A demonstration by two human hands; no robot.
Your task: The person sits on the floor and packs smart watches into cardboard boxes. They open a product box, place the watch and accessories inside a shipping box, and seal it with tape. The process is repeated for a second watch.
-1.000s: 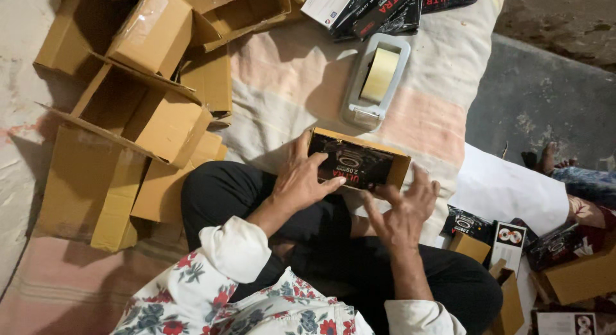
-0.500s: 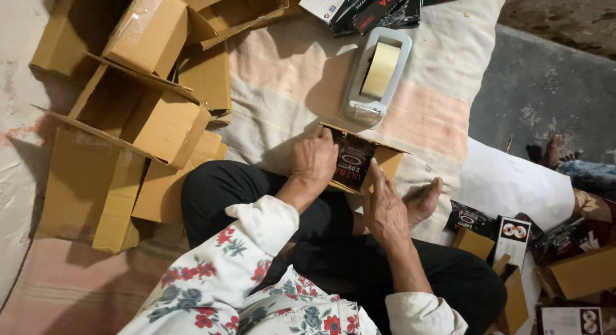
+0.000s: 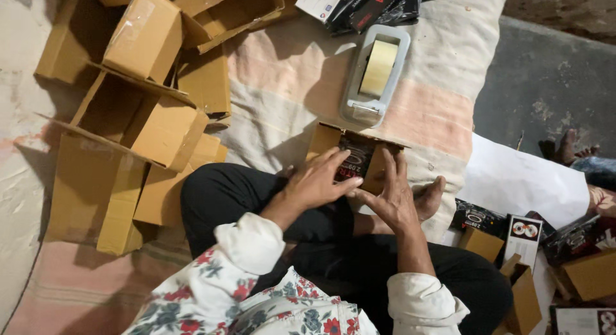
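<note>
— Head view: where's the small cardboard box (image 3: 327, 141)?
— On the striped blanket (image 3: 289, 85), before the crossed legs, dark packet (image 3: 357, 163) inside.
— Hands?
— Left hand (image 3: 316, 180) flat on the packet, fingers spread. Right hand (image 3: 393, 197) grips the box's right flap. Tape dispenser (image 3: 375, 75) just beyond.

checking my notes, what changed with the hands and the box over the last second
The dark product pack went from lying flat across the small cardboard box to sitting down inside it. Left hand and right hand closed in on it. Tape dispenser and carton pile stayed put.
</note>
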